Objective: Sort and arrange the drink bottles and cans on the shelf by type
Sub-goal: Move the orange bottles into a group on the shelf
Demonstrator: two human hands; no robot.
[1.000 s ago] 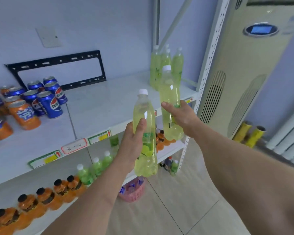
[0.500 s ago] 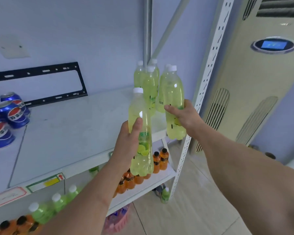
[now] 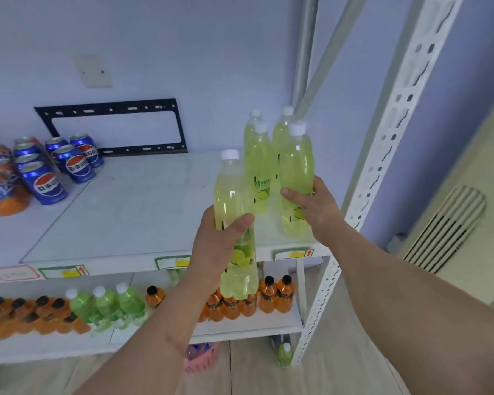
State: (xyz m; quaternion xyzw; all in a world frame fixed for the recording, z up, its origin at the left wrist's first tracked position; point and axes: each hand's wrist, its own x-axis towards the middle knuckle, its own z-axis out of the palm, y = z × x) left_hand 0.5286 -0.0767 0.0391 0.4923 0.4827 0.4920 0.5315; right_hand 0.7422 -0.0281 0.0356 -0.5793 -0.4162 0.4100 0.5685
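Observation:
My left hand (image 3: 221, 246) grips a yellow-green lime drink bottle (image 3: 234, 223) with a white cap, held upright in the air in front of the shelf's front edge. My right hand (image 3: 315, 206) grips a second bottle of the same kind (image 3: 296, 172), whose base stands on the white upper shelf (image 3: 143, 212) at its right end. Directly behind it stand three more lime bottles (image 3: 259, 158) in a tight group. Blue cola cans (image 3: 69, 163) and orange soda cans (image 3: 0, 186) sit at the shelf's left end.
The lower shelf (image 3: 240, 327) carries orange bottles with black caps (image 3: 277, 295) and small green bottles (image 3: 106, 303). A perforated white upright (image 3: 382, 155) bounds the shelf on the right. A pink basket (image 3: 201, 356) and a green bottle (image 3: 285, 354) are near the floor. An air conditioner (image 3: 451, 229) stands right.
My right hand has carried its bottle back to the right end of the upper shelf, beside the group. My left hand's bottle stays lifted in front of the shelf. The view swung left.

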